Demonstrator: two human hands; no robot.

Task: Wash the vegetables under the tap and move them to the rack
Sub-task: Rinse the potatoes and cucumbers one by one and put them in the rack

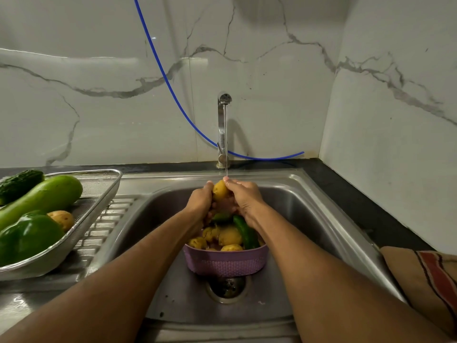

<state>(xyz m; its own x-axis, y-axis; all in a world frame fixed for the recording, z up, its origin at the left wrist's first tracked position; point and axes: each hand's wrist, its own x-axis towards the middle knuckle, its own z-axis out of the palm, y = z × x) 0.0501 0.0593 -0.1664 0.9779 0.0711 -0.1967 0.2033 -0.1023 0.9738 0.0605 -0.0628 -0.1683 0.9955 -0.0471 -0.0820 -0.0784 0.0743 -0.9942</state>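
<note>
A thin stream of water runs from the steel tap (223, 129) onto a yellow potato (220, 190). My left hand (199, 200) and my right hand (243, 198) both grip that potato over the sink (309, 209). Below them a purple basket (226, 262) holds several potatoes (230, 236) and a green cucumber (244, 232). On the drainboard at the left stands a steel mesh rack (101, 191). It holds a pale green gourd (42, 196), a bitter gourd (19, 183), a green capsicum (28, 237) and one potato (62, 219).
A blue hose (170, 90) curves down the marble wall behind the tap. The drain (226, 287) lies just in front of the basket. A brown striped cloth (430, 280) lies on the dark counter (358, 201) at the right.
</note>
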